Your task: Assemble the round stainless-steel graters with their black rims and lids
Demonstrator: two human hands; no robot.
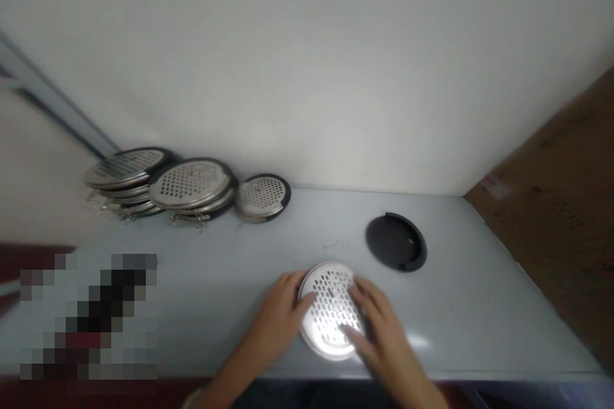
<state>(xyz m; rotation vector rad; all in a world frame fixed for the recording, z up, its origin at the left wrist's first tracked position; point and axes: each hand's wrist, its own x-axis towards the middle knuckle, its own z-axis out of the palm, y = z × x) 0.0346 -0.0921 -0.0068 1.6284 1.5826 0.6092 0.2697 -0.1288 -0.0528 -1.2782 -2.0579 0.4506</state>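
A round perforated metal disc (330,313) lies flat on the pale grey tabletop (230,236), shining under the light. My left hand (281,313) grips its left rim, with the fingers reaching onto the holes. My right hand (378,326) holds the right side, with the fingers spread over the disc and hiding part of it. Just beyond my right hand lies a black round plastic cover (396,241) with a notched edge.
Farther left, several perforated metal discs with black backing lean in stacks (192,185) against the white wall (297,57). A brown cardboard sheet (542,204) stands at the right. A small white scrap (330,244) lies on the tabletop. A pixelated patch (89,316) covers the lower left.
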